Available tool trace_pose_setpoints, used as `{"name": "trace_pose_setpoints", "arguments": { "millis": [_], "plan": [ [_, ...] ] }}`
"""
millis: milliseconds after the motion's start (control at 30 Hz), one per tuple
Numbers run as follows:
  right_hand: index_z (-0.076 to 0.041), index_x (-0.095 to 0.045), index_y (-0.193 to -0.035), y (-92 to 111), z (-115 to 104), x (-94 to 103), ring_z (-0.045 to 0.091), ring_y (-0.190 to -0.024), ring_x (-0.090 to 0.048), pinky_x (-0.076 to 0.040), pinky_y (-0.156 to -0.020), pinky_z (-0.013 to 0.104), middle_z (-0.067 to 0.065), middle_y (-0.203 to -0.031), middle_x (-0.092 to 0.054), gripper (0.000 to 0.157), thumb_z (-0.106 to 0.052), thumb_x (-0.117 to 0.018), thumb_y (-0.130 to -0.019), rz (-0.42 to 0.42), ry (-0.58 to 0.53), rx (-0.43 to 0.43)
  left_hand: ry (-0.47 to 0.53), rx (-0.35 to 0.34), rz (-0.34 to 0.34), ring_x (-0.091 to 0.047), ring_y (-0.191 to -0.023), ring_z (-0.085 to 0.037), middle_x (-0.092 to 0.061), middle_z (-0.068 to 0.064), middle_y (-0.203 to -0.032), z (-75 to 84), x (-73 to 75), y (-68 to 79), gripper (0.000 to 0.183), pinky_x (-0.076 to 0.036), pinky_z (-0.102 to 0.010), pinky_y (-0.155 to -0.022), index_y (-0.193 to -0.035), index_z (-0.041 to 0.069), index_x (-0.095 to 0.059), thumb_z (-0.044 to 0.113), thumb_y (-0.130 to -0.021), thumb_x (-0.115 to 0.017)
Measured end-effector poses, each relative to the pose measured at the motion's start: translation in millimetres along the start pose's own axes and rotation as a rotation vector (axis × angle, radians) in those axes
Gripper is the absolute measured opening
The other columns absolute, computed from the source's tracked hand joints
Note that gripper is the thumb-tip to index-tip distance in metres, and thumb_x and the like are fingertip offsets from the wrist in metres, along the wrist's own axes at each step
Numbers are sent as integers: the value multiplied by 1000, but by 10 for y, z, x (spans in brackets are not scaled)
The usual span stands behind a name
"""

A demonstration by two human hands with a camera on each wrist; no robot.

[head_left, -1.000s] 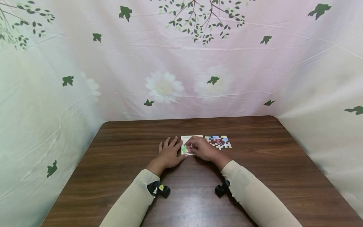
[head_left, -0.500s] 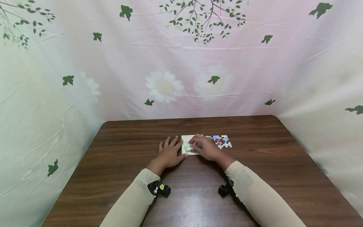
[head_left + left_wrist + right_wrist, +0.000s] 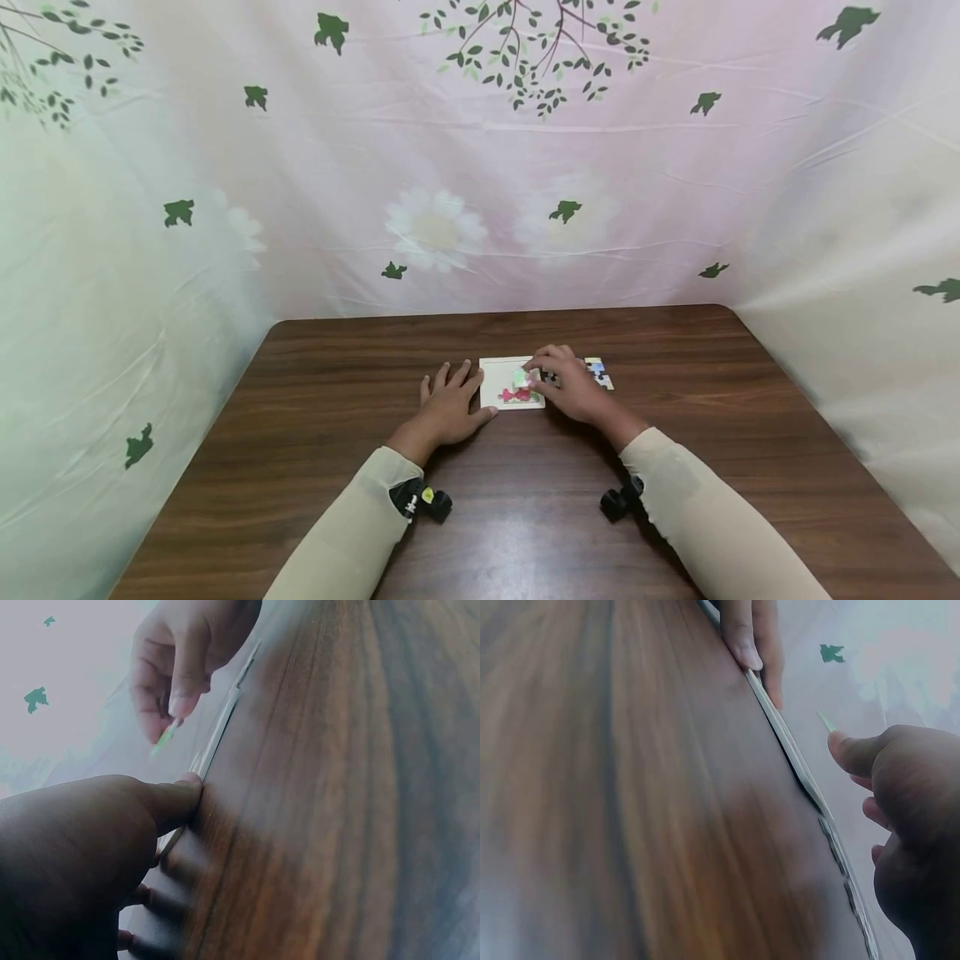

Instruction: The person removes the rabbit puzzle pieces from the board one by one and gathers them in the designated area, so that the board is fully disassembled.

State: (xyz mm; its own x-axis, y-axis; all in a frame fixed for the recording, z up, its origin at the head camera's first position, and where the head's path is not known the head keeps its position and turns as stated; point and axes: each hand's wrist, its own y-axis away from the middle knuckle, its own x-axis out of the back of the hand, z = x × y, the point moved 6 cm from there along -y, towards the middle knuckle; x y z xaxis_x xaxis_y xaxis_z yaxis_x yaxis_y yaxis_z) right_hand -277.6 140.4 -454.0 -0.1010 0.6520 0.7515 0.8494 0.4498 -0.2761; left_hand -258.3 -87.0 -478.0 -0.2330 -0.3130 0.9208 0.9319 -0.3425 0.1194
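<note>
A white puzzle board [image 3: 497,372] lies flat on the table, with a few pink and green pieces [image 3: 513,395] along its near edge. My left hand [image 3: 447,412] is spread flat at the board's left side. Its thumb [image 3: 178,801] rests on the near edge of the board. My right hand [image 3: 572,389] pinches a light green puzzle piece [image 3: 521,377] between thumb and fingertips, held above the right part of the board. In the right wrist view the piece [image 3: 825,721] shows edge-on, lifted clear of the board.
Joined puzzle pieces [image 3: 597,371] lie on the table just right of the board, partly hidden by my right hand. The brown wooden table [image 3: 495,533] ends at a printed cloth backdrop [image 3: 480,192] behind and at both sides.
My right hand has lifted the green piece from the board's left part and moved right with it, uncovering the pink pieces. The left hand has stayed in place.
</note>
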Motion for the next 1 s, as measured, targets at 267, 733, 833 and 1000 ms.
{"name": "trace_pose_setpoints", "arguments": {
  "millis": [267,733,833,1000],
  "plan": [
    [-11,-80,-124,161,141,160,39,-129,-52,-43,-106,63,14,-133,-67,25,-11,-81,-99,57,-10,-15,3,-11,4,-10,-171,-44,-18,-6,-185,-11,0,8,79,-8,-74,-133,-173,28,-34,66,-108,-55],
    [-14,-81,-124,403,340,321,38,-129,-48,-31,-103,64,14,-134,-65,24,-15,-81,-100,33,0,-92,6,-12,-2,-10,-171,-45,-18,-6,-185,-13,6,6,79,-7,-75,-133,-174,27,-34,66,-107,-55],
    [-16,-82,-120,440,339,333,35,-125,-50,-33,-100,58,11,-131,-66,22,-16,-83,-98,38,9,-81,9,-17,3,-10,-171,-46,-19,-7,-185,-5,20,12,79,-8,-75,-133,-173,27,-35,65,-107,-55],
    [-21,-84,-115,482,342,324,33,-126,-50,-33,-97,50,8,-130,-67,20,-18,-86,-96,20,15,-75,10,-12,-2,-10,-171,-45,-18,-7,-185,-9,15,16,80,-7,-75,-133,-174,27,-34,66,-107,-55]
  ]
}}
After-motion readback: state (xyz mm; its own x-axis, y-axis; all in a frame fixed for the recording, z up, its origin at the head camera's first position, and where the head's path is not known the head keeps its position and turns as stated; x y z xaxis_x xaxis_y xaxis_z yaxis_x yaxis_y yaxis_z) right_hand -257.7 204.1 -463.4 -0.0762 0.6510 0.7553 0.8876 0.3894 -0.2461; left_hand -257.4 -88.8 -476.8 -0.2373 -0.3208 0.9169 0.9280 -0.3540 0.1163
